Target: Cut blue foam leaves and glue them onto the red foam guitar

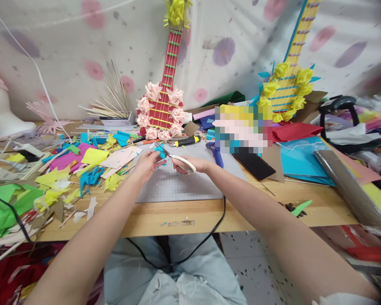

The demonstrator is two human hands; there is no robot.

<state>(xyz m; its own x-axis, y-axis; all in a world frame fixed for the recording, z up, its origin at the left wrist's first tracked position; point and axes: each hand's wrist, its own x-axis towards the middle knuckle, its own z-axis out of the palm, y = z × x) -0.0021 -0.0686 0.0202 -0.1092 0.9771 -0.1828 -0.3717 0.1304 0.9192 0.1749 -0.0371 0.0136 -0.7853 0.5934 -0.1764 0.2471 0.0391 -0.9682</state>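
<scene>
My left hand pinches a small piece of blue paper above the cutting mat. Wrapped in my right hand is a pair of scissors with white handles. The blades point up and left and meet the blue paper; how far they are apart is hard to make out. Beneath both hands lies a grey gridded cutting mat. Just beyond it stands a red paper guitar ringed with pale pink paper flowers.
Paper scraps in several colours cover the left side. Beyond the mat are a yellow-and-black utility knife and a blue glue gun. A phone lies to the right, before a yellow paper guitar. A black cable hangs over the front edge.
</scene>
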